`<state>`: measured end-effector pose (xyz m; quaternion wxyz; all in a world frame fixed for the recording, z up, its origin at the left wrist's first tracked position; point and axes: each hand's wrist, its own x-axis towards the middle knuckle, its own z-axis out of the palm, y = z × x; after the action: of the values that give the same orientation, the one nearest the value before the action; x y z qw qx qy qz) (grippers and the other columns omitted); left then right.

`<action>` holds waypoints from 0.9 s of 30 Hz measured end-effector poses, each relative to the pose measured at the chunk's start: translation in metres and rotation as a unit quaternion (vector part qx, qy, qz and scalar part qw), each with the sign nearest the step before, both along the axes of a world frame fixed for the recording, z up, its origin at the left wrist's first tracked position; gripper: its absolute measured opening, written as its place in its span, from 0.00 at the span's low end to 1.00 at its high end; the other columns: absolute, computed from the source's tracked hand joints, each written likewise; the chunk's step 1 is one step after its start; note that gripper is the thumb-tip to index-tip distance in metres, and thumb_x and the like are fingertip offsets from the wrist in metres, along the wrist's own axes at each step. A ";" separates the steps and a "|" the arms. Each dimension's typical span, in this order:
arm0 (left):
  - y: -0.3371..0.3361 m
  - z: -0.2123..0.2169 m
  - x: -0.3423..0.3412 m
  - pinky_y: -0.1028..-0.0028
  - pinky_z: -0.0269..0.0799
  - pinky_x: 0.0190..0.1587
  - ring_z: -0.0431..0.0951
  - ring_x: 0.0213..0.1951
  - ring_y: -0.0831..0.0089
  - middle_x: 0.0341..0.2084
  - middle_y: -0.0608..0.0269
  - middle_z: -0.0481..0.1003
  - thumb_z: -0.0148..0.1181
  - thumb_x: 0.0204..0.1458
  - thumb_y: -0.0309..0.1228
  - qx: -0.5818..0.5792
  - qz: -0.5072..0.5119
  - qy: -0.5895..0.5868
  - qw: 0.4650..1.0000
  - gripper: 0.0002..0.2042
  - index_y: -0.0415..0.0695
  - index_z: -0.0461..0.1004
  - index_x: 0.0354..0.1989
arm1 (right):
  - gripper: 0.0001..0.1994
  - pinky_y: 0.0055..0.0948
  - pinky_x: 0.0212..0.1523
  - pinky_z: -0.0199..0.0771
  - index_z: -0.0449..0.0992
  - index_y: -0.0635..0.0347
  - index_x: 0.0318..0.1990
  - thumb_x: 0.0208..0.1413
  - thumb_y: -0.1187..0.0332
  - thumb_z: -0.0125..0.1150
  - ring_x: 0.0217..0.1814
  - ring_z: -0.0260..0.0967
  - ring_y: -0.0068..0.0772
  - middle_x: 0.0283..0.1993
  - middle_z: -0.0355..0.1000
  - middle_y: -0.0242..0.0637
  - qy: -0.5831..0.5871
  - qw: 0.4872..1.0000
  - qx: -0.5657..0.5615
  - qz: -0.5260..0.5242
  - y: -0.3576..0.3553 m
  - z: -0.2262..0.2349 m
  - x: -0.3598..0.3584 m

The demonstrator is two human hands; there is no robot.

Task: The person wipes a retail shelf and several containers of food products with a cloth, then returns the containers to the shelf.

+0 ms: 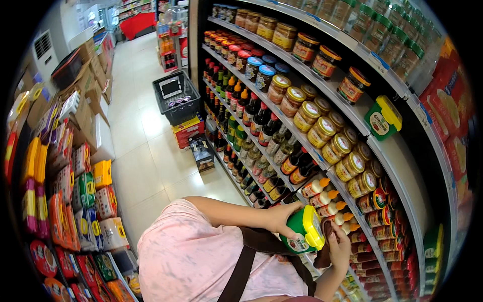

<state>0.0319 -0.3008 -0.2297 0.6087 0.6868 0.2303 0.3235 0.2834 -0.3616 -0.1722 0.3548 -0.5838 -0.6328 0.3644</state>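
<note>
My left hand (pixel 283 219) is closed around a green plastic tub (pixel 298 227) with a yellow lid, held in front of my body and tilted. Pinched in my right hand (pixel 339 246) is a dark brown cloth (pixel 324 245), touching or very close to the lid's right side. Whether the cloth is a loose rag or part of my brown apron (pixel 251 246), I cannot tell. A similar green tub (pixel 382 119) with a yellow lid stands on an upper shelf at the right, beside a lone dark jar (pixel 353 84) with an orange-rimmed lid.
Shelves on the right hold rows of gold-lidded jars (pixel 322 132), sauce bottles (pixel 256 121) and orange-tipped squeeze bottles (pixel 316 187). A black basket (pixel 176 98) rests on a red and yellow box (pixel 188 130) in the aisle. Bagged goods (pixel 88 191) line the left side.
</note>
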 end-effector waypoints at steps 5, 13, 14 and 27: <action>-0.022 -0.012 -0.014 0.70 0.63 0.51 0.68 0.48 0.67 0.46 0.51 0.66 0.70 0.32 0.47 0.019 0.053 0.047 0.997 0.45 0.33 0.54 0.54 | 0.21 0.32 0.51 0.63 0.72 0.67 0.48 0.54 0.59 0.58 0.48 0.67 0.36 0.47 0.70 0.44 0.012 0.997 0.033 0.071 -0.015 -0.004 0.000; -0.053 -0.001 -0.085 0.71 0.65 0.50 0.68 0.48 0.66 0.45 0.51 0.67 0.70 0.32 0.46 0.007 0.067 0.051 0.996 0.45 0.33 0.54 0.55 | 0.17 0.30 0.46 0.66 0.75 0.65 0.46 0.49 0.66 0.60 0.43 0.69 0.36 0.42 0.71 0.44 -0.029 0.983 0.099 0.155 -0.040 0.024 -0.075; -0.057 -0.002 -0.098 0.71 0.65 0.50 0.68 0.48 0.66 0.45 0.51 0.67 0.70 0.32 0.46 0.006 0.067 0.053 0.996 0.45 0.33 0.54 0.55 | 0.17 0.30 0.45 0.66 0.75 0.65 0.46 0.49 0.67 0.61 0.43 0.69 0.37 0.42 0.71 0.44 -0.051 0.976 0.119 0.175 -0.043 0.031 -0.091; -0.117 0.012 -0.263 0.67 0.64 0.52 0.69 0.50 0.54 0.48 0.45 0.66 0.70 0.28 0.47 0.064 0.067 0.141 0.986 0.48 0.36 0.52 0.58 | 0.15 0.31 0.42 0.69 0.75 0.63 0.44 0.46 0.74 0.58 0.40 0.71 0.41 0.36 0.73 0.44 -0.150 0.949 0.164 0.225 -0.042 0.034 -0.312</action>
<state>-0.2314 -0.4181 -0.2172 0.5018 0.7460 0.3382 0.2779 -0.0282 -0.4034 -0.1384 0.2557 -0.4078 -0.8446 0.2343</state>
